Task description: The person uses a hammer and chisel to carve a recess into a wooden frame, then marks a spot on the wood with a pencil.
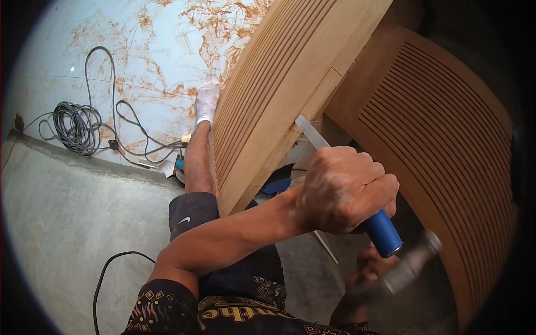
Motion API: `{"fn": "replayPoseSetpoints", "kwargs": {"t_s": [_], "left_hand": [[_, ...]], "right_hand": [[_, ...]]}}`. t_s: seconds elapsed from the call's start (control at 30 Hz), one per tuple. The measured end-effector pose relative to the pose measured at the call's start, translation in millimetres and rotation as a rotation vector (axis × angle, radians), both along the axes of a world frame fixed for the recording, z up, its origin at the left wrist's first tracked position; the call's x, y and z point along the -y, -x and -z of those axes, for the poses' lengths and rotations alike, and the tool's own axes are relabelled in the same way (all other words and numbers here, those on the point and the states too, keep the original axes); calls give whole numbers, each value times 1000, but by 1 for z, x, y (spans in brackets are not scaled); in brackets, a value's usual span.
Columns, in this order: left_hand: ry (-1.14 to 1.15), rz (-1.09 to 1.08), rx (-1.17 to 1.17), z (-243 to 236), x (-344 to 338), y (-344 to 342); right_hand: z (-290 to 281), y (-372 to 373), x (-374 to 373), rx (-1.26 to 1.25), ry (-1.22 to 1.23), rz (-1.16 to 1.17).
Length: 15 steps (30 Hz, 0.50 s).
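Observation:
My left hand (pixel 349 190) is closed around a chisel (pixel 384 233) with a blue handle. The chisel's flat metal blade points up and to the left, its tip at the edge of a slatted wooden panel (pixel 301 84) beside a joint line. Lower right, my right hand (pixel 368 262) is wrapped round a hammer (pixel 414 262). Motion smears the hammer, and its head is close to the butt of the chisel handle; whether they touch I cannot tell. Part of the right hand is in shadow.
Another slatted wooden panel (pixel 385 120) curves along the right. My white-socked foot (pixel 207 103) rests against the near panel's left side. A coiled grey cable (pixel 75 128) lies on the dust-streaked white floor. A blue object (pixel 277 186) sits below the panel; a dark cord (pixel 100 279) runs at lower left.

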<state>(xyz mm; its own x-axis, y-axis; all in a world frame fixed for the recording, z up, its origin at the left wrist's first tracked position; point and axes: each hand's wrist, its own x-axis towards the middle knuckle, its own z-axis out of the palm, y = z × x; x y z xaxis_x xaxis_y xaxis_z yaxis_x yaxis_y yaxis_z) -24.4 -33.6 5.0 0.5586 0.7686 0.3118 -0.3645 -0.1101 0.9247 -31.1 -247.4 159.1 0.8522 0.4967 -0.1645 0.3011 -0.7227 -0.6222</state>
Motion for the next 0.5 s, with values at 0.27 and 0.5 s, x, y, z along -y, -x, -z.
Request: {"fn": "replayPoseSetpoints", "kwargs": {"t_s": [0.27,0.5], "left_hand": [[24,-12,14,0,-2,1],[28,-45,26,0,0,-1]], "right_hand": [[4,-2,5,-26,-254,92],[1,-19,17,-136,-220,-139]]}}
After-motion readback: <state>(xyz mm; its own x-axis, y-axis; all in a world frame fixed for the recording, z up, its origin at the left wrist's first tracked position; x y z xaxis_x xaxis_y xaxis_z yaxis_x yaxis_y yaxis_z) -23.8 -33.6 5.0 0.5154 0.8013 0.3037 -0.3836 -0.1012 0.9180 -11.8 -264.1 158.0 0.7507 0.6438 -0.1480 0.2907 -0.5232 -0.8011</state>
